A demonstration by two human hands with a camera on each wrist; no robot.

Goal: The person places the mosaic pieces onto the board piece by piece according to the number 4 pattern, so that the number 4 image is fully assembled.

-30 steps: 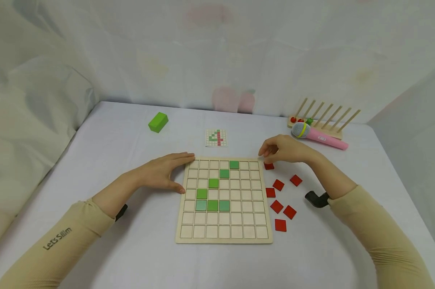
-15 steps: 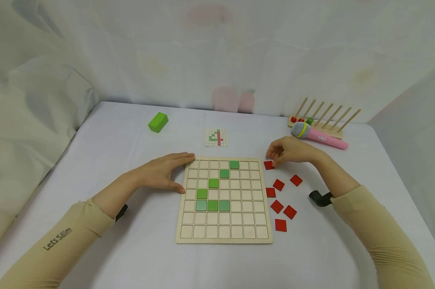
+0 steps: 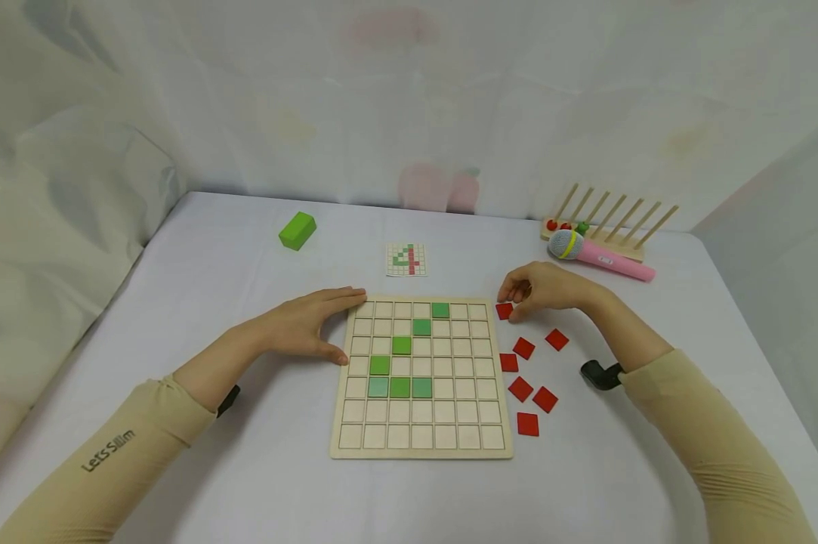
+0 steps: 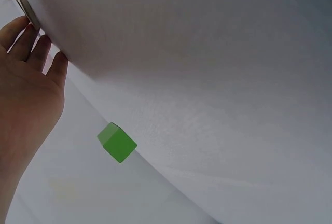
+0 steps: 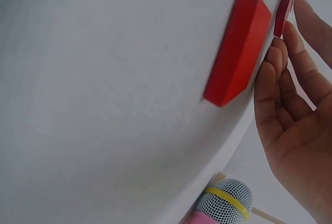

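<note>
A pale wooden grid board (image 3: 477, 436) lies on the table with several green tiles (image 3: 399, 387) in its squares. My left hand (image 3: 307, 323) rests at the board's upper left corner, fingers extended along the edge and thumb against the left side; the left wrist view shows these fingers (image 4: 39, 53) at the board's rim. Beside the upper right corner, my right hand (image 3: 547, 287) pinches a red square tile (image 3: 504, 311) that lies on the table, thumb and forefinger at its edges. The right wrist view shows that tile (image 5: 284, 11) at the fingertips, with another red tile (image 5: 239, 50) nearer.
Several loose red tiles (image 3: 520, 388) lie right of the board. Behind it is a small card (image 3: 405, 260) with a green and red grid pattern. A green block (image 3: 297, 230) stands back left. A pink toy microphone (image 3: 606, 258) and a pegged wooden stand (image 3: 629, 249) are back right.
My right hand first drew back rightward from over the red tile, then came slightly left and down to its edge. The tile has shifted very little. My left hand and the board have stayed put.
</note>
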